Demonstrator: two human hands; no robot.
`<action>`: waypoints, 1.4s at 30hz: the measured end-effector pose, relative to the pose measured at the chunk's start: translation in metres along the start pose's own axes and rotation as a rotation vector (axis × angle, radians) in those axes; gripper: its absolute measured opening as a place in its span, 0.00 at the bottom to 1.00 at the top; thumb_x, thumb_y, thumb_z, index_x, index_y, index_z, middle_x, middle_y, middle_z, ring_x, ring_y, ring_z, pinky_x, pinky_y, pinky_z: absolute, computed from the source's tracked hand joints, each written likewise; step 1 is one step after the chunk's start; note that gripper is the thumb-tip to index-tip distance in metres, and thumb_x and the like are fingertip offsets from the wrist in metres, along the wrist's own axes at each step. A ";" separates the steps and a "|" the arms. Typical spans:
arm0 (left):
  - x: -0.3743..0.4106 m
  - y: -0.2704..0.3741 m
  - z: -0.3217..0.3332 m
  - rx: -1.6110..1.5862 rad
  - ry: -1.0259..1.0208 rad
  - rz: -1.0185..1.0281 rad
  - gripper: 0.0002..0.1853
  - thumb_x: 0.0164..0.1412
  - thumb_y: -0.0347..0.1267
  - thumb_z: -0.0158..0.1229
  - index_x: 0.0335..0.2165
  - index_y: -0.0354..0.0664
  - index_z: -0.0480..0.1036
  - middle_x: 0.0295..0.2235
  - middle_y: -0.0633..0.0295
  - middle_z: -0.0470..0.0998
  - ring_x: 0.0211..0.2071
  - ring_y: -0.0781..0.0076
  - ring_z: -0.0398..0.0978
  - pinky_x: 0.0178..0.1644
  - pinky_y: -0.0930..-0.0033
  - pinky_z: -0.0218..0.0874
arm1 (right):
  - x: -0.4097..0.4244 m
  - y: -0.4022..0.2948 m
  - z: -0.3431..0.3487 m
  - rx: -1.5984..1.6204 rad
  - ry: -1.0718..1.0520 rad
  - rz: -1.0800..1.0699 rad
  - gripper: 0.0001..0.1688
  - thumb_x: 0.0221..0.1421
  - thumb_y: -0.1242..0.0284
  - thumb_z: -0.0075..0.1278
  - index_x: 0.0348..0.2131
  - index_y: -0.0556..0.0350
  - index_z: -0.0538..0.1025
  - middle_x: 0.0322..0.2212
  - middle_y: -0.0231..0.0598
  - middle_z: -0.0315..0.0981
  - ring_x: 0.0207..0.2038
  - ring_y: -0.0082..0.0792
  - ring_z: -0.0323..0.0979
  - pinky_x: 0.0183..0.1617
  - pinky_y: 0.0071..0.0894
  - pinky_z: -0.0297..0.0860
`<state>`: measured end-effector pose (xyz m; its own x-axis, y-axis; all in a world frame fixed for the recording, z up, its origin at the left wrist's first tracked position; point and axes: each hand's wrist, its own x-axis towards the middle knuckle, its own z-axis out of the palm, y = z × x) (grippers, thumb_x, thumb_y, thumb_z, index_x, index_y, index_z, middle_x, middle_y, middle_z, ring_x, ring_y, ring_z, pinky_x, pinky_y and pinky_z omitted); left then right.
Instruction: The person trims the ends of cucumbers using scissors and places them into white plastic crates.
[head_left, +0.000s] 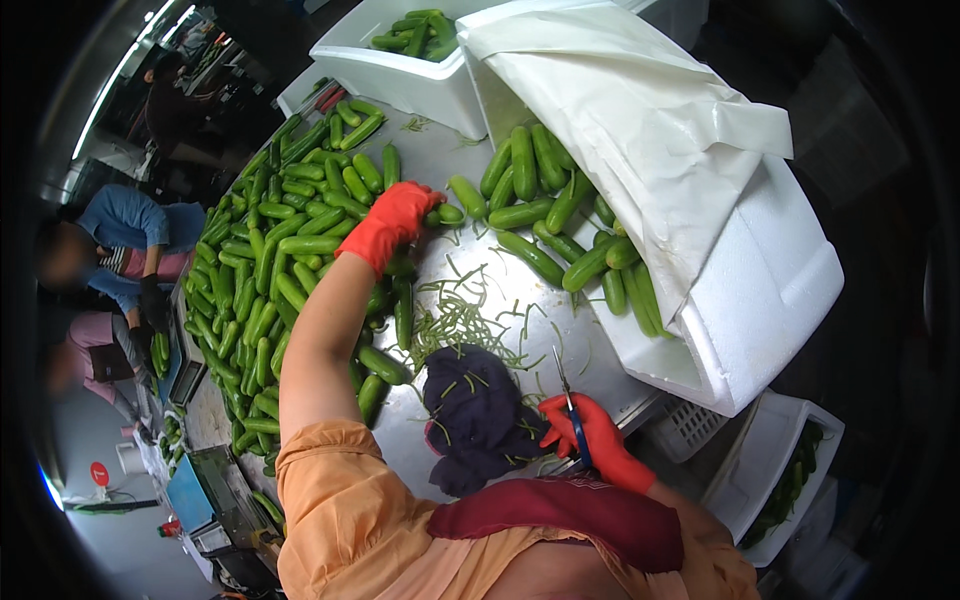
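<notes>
My left hand (397, 217), in a red rubber glove, curls over small green cucumbers (450, 214) at the right edge of a large heap. Their ends poke out past my fingers; the palm side is hidden. Low on the right, my right hand (592, 435), gloved in red too, holds blue-handled scissors (576, 420) with the blades pointing away from me. Loose cut stems (461, 319) lie scattered between the hands on the metal table (517, 277). A crumpled dark cloth (472, 412) with stems on it rests beside my right hand.
The cucumber heap (300, 225) covers the table's left side. On the right, a tipped white foam box (780, 292) with a white liner (637, 112) spills cucumbers (525, 172). Another foam box (405, 82) stands behind. A person (131, 232) works at the left near a scale (186, 367).
</notes>
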<state>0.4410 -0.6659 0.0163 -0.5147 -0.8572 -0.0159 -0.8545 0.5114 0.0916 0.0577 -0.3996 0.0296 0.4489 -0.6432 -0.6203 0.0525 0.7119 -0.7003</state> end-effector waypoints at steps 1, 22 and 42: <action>0.002 0.004 -0.002 0.040 -0.125 -0.102 0.24 0.38 0.29 0.62 0.41 0.46 0.76 0.38 0.54 0.78 0.45 0.50 0.72 0.52 0.56 0.61 | 0.000 -0.005 0.002 -0.027 0.006 0.012 0.15 0.62 0.69 0.49 0.45 0.60 0.71 0.23 0.40 0.74 0.24 0.29 0.75 0.24 0.21 0.67; -0.113 0.261 -0.069 -0.498 0.080 -0.469 0.19 0.46 0.32 0.59 0.40 0.43 0.75 0.28 0.45 0.77 0.30 0.42 0.74 0.37 0.51 0.67 | -0.022 -0.059 0.039 -0.453 0.022 -0.107 0.18 0.56 0.66 0.54 0.44 0.54 0.74 0.24 0.39 0.75 0.25 0.27 0.75 0.30 0.28 0.69; -0.146 0.234 -0.055 -2.672 0.212 -0.740 0.32 0.58 0.33 0.56 0.57 0.31 0.56 0.51 0.39 0.66 0.51 0.49 0.70 0.52 0.58 0.69 | -0.021 -0.032 0.037 -0.323 0.035 -0.087 0.15 0.61 0.66 0.50 0.41 0.60 0.73 0.17 0.39 0.74 0.16 0.23 0.71 0.18 0.18 0.63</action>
<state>0.3200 -0.4243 0.0945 -0.2700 -0.8222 -0.5010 0.8409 -0.4548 0.2932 0.0794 -0.3984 0.0778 0.4238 -0.7109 -0.5612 -0.1992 0.5313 -0.8235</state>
